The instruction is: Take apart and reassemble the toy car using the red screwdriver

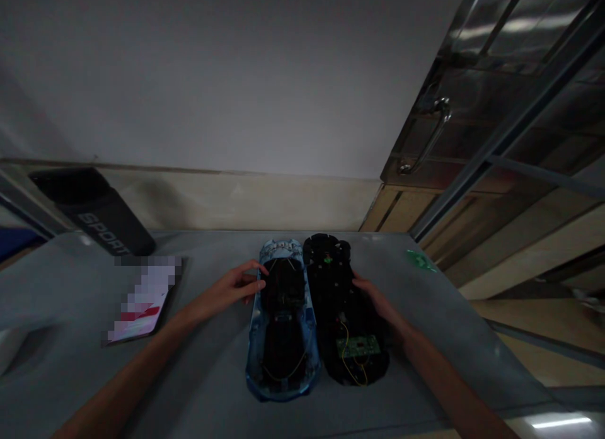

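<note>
A blue toy car body shell (282, 329) lies upside down on the grey table (212, 376), its dark inside and thin yellow wires showing. Beside it on the right lies the black chassis (347, 313) with a small green circuit board (358, 347) and yellow wires. My left hand (235, 288) rests against the shell's left edge, fingers curled onto its rim. My right hand (377, 300) lies on the right side of the chassis, fingers bent over its edge.
A phone or tablet with a lit screen (142, 300) lies at the left. Behind it stands a black bottle marked SPORT (99, 218). A small green piece (420, 260) sits at the table's far right edge. A metal door with a handle (432, 136) stands right.
</note>
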The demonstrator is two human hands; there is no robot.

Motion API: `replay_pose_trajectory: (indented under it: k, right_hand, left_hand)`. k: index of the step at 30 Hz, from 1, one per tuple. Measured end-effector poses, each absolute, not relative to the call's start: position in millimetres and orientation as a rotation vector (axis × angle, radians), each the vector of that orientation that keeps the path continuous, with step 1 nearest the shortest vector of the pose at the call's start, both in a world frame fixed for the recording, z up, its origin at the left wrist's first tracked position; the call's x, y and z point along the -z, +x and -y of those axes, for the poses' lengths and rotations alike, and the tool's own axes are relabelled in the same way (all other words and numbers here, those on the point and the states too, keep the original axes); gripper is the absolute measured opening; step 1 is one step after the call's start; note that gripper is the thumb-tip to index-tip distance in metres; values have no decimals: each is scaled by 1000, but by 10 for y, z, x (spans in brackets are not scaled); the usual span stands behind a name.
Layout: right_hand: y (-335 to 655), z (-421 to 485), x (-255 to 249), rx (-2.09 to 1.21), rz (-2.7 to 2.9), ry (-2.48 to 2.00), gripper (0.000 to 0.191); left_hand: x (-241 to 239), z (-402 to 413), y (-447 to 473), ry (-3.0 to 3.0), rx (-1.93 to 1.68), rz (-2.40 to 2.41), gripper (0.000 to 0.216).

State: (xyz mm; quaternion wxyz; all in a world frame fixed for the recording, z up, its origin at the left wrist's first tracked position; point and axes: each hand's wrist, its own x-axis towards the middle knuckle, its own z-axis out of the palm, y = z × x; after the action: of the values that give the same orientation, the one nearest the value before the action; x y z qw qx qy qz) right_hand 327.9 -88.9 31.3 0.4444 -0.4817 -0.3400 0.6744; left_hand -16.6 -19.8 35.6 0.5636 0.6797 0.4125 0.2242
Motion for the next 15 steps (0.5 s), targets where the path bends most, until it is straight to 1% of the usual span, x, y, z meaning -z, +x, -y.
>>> replay_pose_trajectory:
  k: [5, 11, 15]
  right_hand:
    - [3291, 873, -259, -1723, 853, -1118, 46]
    - [3303, 871, -244, -1703, 876, -1115, 50]
    - [3299, 866, -247, -1724, 877, -1105, 46]
  left_hand:
    - [-359, 201, -163, 1593, -538, -969, 52]
    - [-373, 208, -157, 1592, -533, -970, 53]
    - [-332, 189, -165, 1595, -536, -959, 54]
